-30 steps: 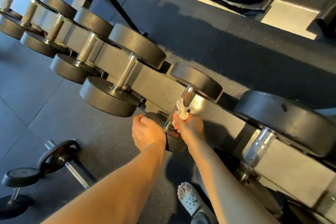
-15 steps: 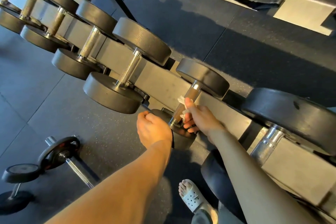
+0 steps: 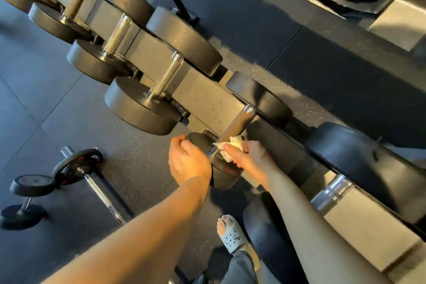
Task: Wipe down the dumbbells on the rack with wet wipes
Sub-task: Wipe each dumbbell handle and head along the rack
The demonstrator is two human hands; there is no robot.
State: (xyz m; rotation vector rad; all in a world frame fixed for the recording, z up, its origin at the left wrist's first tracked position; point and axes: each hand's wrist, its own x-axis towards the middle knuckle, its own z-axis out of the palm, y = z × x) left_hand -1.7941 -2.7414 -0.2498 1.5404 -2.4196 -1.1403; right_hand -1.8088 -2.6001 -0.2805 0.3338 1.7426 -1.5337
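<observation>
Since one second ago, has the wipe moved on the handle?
Yes. The wipe slid down the handle, from its middle toward the near head.

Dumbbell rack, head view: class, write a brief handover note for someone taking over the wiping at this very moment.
Left hand grips the near head of the small dumbbell on the rack, steadying it.
Right hand pinches the wet wipe against the lower end of that dumbbell's handle.
Done: cannot tell which dumbbells are wiped.
Left: finish this one, then the others as needed.
</observation>
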